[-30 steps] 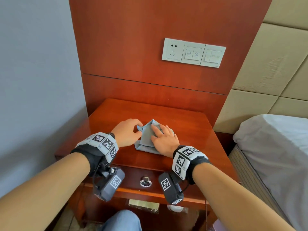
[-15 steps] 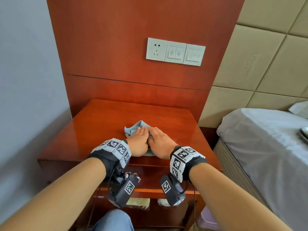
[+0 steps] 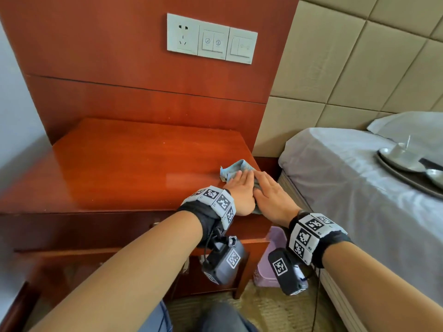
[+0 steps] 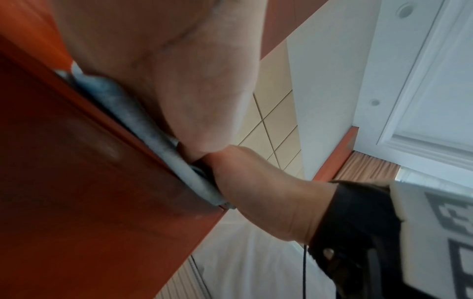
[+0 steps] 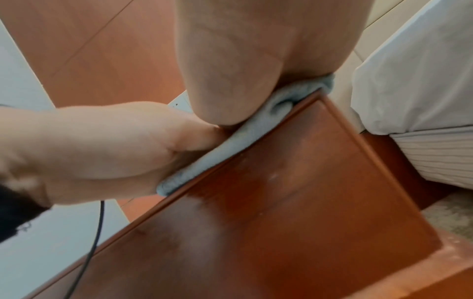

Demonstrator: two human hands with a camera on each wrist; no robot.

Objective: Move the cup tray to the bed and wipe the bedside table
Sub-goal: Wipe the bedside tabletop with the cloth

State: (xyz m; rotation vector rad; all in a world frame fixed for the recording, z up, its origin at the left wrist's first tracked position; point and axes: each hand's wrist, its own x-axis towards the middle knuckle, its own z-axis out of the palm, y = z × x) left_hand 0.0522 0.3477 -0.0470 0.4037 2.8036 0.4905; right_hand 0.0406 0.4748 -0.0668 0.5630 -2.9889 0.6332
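Note:
A light blue cloth (image 3: 236, 168) lies at the front right corner of the red-brown bedside table (image 3: 134, 168). My left hand (image 3: 239, 190) and right hand (image 3: 271, 192) lie flat on it side by side, fingers straight, pressing it onto the wood. In the wrist views the cloth (image 4: 143, 123) (image 5: 250, 133) shows as a thin band squeezed between the palms and the table's edge. The cup tray (image 3: 412, 171), dark with silvery dishes on it, rests on the bed (image 3: 354, 200) at the right.
A white socket and switch panel (image 3: 212, 39) is mounted on the wooden wall panel behind the table. A padded beige headboard (image 3: 359, 63) stands behind the bed. A lilac bin (image 3: 271, 264) sits on the floor between table and bed.
Both hands have slid the cloth from the middle of the table top to its front right corner. The left hand went from gripping the cloth's edge to lying flat. The view swung right, showing the tray.

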